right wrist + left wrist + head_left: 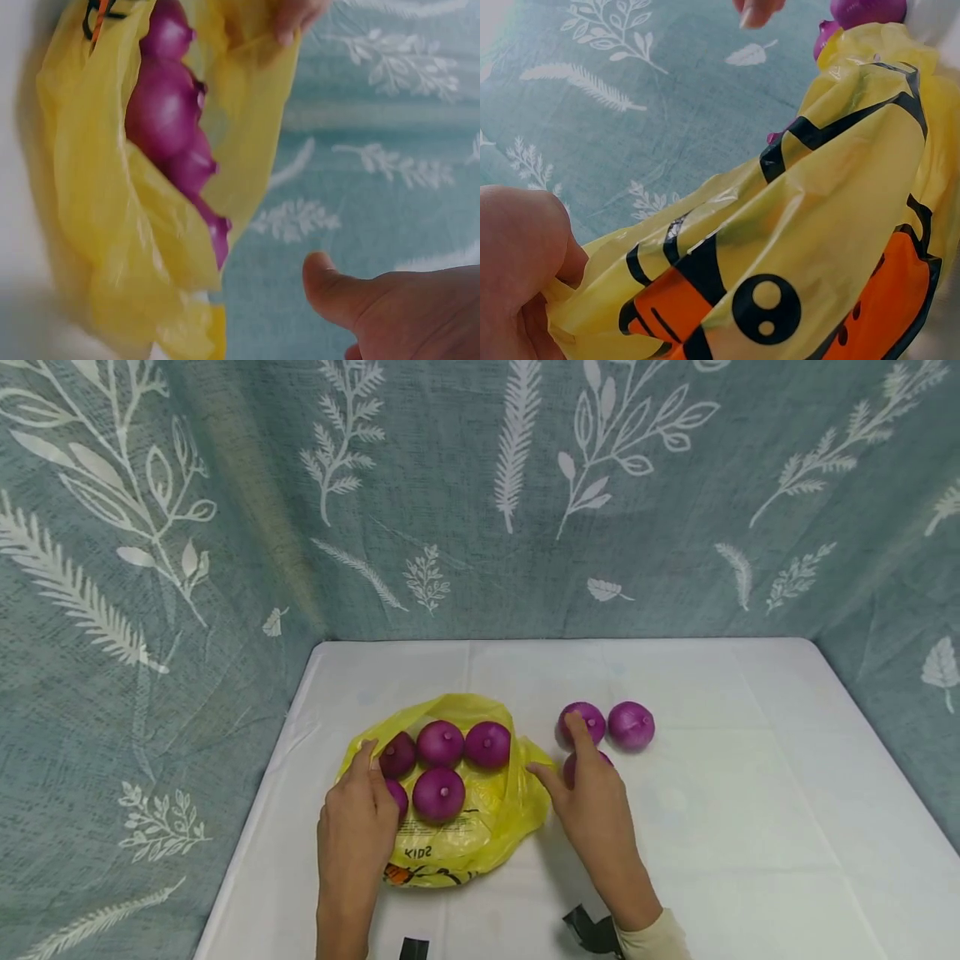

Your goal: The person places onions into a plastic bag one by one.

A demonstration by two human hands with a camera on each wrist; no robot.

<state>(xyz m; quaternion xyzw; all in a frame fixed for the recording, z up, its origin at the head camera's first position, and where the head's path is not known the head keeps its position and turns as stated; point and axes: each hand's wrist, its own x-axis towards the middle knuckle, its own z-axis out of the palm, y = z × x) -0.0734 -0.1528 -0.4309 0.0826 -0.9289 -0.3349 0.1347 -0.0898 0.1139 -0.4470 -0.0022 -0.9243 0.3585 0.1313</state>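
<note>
A yellow plastic bag (487, 847) with black and orange print lies open, with several red onions (439, 794) inside its mouth. My left hand (354, 827) pinches the bag's left rim between thumb and fingers, clearest in the left wrist view, where the hand (525, 262) shows at the edge. Right of the bag, my right hand (600, 818) is extended with thumb and index finger apart. Its index finger overlaps one loose onion (592, 717), and another onion (572, 770) is partly hidden behind the hand. Whether it touches them, I cannot tell. A third onion (632, 727) sits beside these.
A white cloth covers the table (750, 827). Behind and to the left hangs a blue-green curtain (450, 527) with white leaf patterns. Black straps (588, 931) show near the right wrist and at the bottom edge.
</note>
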